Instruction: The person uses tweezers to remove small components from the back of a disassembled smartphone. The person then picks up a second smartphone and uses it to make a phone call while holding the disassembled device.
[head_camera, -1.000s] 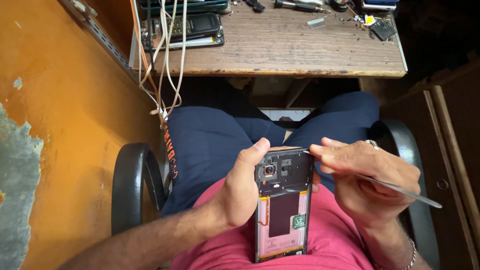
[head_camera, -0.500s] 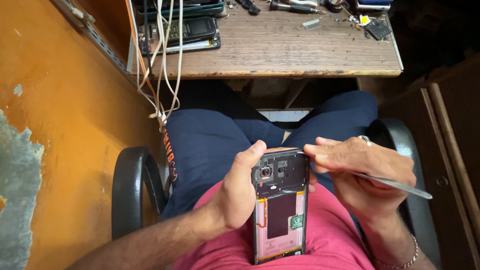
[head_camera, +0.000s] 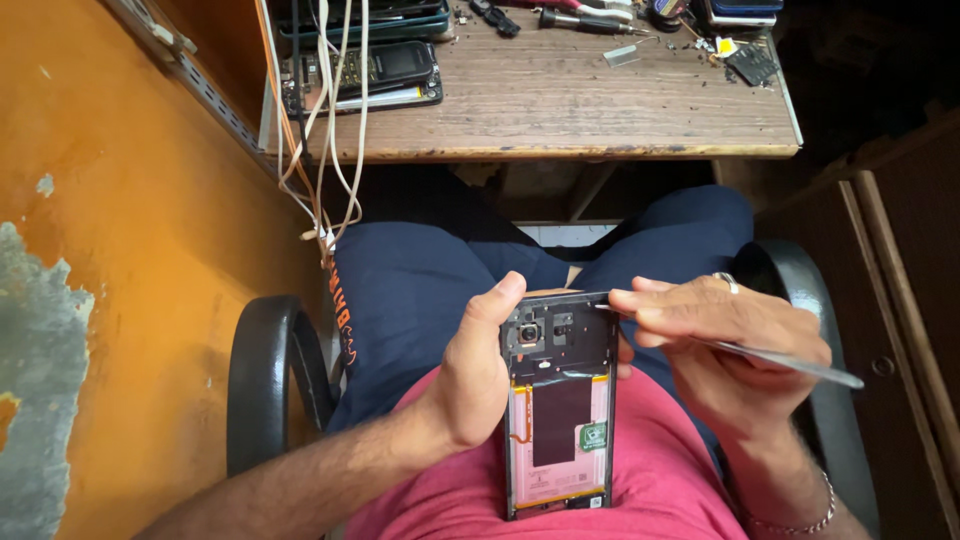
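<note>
Orange walls (head_camera: 130, 250) close us in on the left, and a worn wooden table (head_camera: 560, 110) stands at the far side, strewn with old phones (head_camera: 385, 70), hand tools (head_camera: 585, 18) and small parts, with white and orange cables (head_camera: 325, 150) hanging off its left edge. We sit in a black-armed chair (head_camera: 265, 370), in dark blue shorts (head_camera: 420, 290) and a pink shirt (head_camera: 660, 470), and work over our lap.

Our left hand (head_camera: 470, 385) is wrapped around the left side of an opened phone (head_camera: 560, 400), thumb lying up along its edge, so the phone is held firmly, upright between our knees and chest. Its back cover is off: we see the dark camera section at the far end and a pink battery area nearer us.

Our right hand (head_camera: 715, 350), a ring on one finger and a bracelet at the wrist, pinches thin metal tweezers (head_camera: 780, 355) between closed fingers. The tip touches the phone's top right corner, while the handle points out to the right.
</note>
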